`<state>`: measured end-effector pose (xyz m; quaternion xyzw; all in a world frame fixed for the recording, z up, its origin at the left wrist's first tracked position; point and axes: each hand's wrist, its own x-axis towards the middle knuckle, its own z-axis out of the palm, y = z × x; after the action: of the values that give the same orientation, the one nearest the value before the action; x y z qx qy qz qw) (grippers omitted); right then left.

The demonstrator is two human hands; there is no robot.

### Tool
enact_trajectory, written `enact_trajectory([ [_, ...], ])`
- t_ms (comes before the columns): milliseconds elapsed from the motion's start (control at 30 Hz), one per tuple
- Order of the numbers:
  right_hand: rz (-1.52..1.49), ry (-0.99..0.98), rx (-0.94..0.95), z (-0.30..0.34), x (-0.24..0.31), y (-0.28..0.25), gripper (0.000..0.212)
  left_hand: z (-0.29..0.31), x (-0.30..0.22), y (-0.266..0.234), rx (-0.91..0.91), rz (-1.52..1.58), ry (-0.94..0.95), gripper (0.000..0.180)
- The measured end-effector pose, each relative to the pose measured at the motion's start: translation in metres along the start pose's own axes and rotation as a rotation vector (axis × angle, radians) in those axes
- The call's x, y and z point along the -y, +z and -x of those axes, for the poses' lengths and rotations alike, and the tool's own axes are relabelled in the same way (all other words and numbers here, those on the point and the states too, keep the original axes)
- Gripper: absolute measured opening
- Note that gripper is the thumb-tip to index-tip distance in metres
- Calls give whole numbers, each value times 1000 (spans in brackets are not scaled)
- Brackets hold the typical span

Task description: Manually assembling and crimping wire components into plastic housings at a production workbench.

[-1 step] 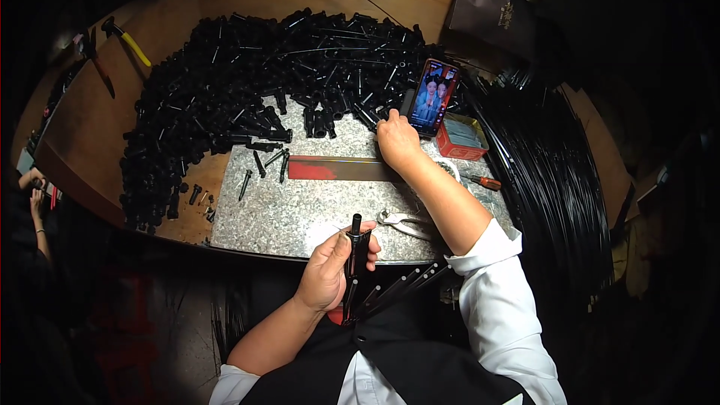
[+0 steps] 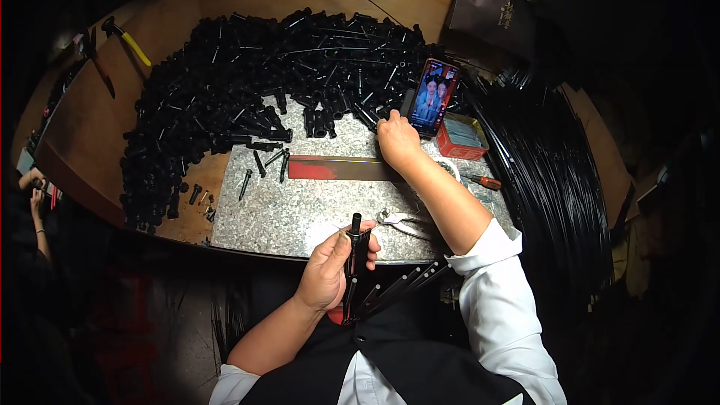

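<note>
1. Several thin black rods (image 2: 386, 294) with pale ends slant up from the person's lap, just off the near edge of the desk (image 2: 216, 166).
2. The left hand (image 2: 326, 271) is closed around a black tubular part (image 2: 357, 223), thumb along its side; the part stands roughly upright over the desk's near edge.
3. On the speckled stone slab (image 2: 259, 217), near that edge and right of the part, lie metal pincers (image 2: 409, 226).
4. Farther back, a few loose black bolt-like pieces (image 2: 245, 184) lie toward the slab's left edge, beside a long flat bar (image 2: 322, 168) with a red left end.
5. A screwdriver (image 2: 484, 181) with an orange-and-black handle lies toward the slab's right edge.
6. The right hand (image 2: 398, 139) reaches over the bar, fingers bent, to the front of the heap; whether it grips anything is hidden.
7. Just right of it are a red box (image 2: 461, 151) and, behind, a propped smartphone (image 2: 433, 97).
8. A large heap of black tubular parts (image 2: 247, 67) fills the desk's far side and left corner; long black rods (image 2: 555, 157) lie along the right edge.
9. A yellow-handled hammer (image 2: 136, 50) leans at the desk's far left wall.
</note>
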<state>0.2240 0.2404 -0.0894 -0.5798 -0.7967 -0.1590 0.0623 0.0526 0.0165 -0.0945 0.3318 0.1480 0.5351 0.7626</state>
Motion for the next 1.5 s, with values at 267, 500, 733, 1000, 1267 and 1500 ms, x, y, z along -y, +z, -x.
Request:
enact_trajectory([
  [267,-169,-102,-107,16,1,-43,25,-3,3,1,-34,-37,0,44],
  [500,-1758,139,493,57,24,-117,36,-3,1,-1,-57,-47,-9,46],
  [733,-1832,51,601,82,31,-126,32,-2,-1,2,-31,-16,-22,42],
  [1000,-1851,10,599,86,35,-134,31,-1,1,-2,-5,-9,-15,41],
  [1267,-1439,-142,371,98,44,-154,29,2,2,4,-80,-129,33,37],
  [1500,-993,-185,322,96,56,-182,26,4,3,7,-93,-192,66,37],
])
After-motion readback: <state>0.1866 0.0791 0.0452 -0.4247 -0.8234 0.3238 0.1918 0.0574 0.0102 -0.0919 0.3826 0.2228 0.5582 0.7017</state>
